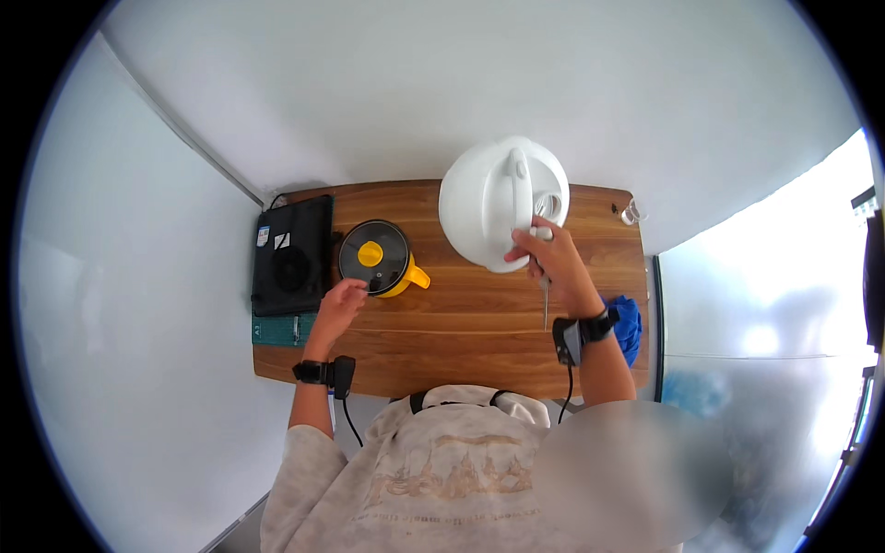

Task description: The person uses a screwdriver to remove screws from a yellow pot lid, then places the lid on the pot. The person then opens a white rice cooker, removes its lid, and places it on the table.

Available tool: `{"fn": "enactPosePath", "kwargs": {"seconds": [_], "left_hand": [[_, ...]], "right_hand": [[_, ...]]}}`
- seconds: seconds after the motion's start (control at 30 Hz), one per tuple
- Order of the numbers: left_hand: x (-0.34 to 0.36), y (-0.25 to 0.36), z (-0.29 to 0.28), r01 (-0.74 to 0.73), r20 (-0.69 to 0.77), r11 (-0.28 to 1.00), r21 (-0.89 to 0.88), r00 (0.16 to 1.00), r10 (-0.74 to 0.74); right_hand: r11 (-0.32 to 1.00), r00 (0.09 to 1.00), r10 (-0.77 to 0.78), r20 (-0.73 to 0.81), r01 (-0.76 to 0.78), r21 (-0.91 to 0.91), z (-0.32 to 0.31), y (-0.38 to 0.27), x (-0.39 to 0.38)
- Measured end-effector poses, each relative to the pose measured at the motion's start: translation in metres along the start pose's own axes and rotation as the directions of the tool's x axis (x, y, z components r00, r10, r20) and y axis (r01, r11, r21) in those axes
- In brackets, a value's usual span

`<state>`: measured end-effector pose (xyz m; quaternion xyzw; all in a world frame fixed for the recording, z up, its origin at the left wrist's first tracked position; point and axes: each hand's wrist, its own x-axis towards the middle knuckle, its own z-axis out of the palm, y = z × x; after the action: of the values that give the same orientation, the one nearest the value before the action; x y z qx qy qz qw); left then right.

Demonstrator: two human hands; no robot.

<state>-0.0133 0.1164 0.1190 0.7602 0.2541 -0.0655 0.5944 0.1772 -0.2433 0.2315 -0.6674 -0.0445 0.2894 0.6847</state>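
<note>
A yellow electric pot (398,286) with a dark glass lid (385,241) and a yellow knob stands left of the middle of the table. My left hand (341,304) is at the near-left rim of this pot, its fingers loosely bent and nothing visible in them. Farther back and to the right is a large white rounded appliance (475,207) with a long handle on top and a round fitting beside it. At the near end of that handle, my right hand (556,258) is closed, and what it grips is partly hidden. A thin metal rod-like piece (546,309) shows below the right hand.
A black flat appliance (293,253) lies at the left edge of the wooden table (442,346), with a green mat (277,329) in front of it. Blue cloth (627,330) lies at the right edge, and a small clear glass (631,216) is at the far right corner. White walls adjoin the table.
</note>
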Motion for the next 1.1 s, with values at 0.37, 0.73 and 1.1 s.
{"fn": "enactPosePath", "kwargs": {"seconds": [0.37, 0.73, 1.1], "left_hand": [[0.069, 0.078, 0.099, -0.077, 0.183, 0.993, -0.086, 0.979, 0.091], [0.163, 0.096, 0.151, -0.004, 0.173, 0.978, -0.208, 0.984, 0.040], [0.164, 0.086, 0.160, 0.004, 0.156, 0.957, -0.289, 0.987, 0.043]], "right_hand": [[0.935, 0.996, -0.014, 0.087, 0.044, -0.352, -0.018, 0.064, -0.083], [0.943, 0.991, 0.136, -0.009, -0.132, -0.305, -0.058, 0.083, -0.109], [0.949, 0.987, 0.156, -0.039, -0.161, -0.271, -0.056, 0.091, -0.108]]}}
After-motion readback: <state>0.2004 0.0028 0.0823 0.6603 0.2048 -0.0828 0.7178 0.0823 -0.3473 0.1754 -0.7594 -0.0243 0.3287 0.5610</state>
